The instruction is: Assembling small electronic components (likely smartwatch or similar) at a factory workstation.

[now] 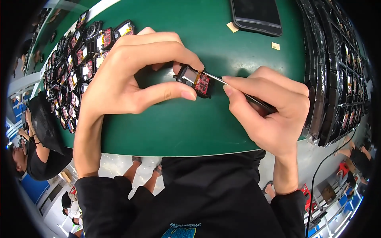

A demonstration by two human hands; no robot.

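Above the green table, my left hand (pixel 135 67) grips a small black electronic device housing (pixel 193 81) by its edges, between thumb and fingers. The housing is open and tilted, showing a silvery block, a strip of yellow tape and a red circuit board (pixel 202 84). From the right, my right hand (pixel 270 103) pinches a pair of slim tweezers (pixel 214 77) with a silver tip and a dark rear part. Their tip meets the upper edge of the housing, close to the yellow tape and my left fingertip. Whether anything sits in the tip is too small to tell.
Many similar open housings (pixel 85 67) crowd the table's left side. Stacked black trays (pixel 331 79) holding more units line the right edge. A dark phone-like device (pixel 257 18) lies at the far side, near small paper tags (pixel 275 46). Other people sit beyond both sides.
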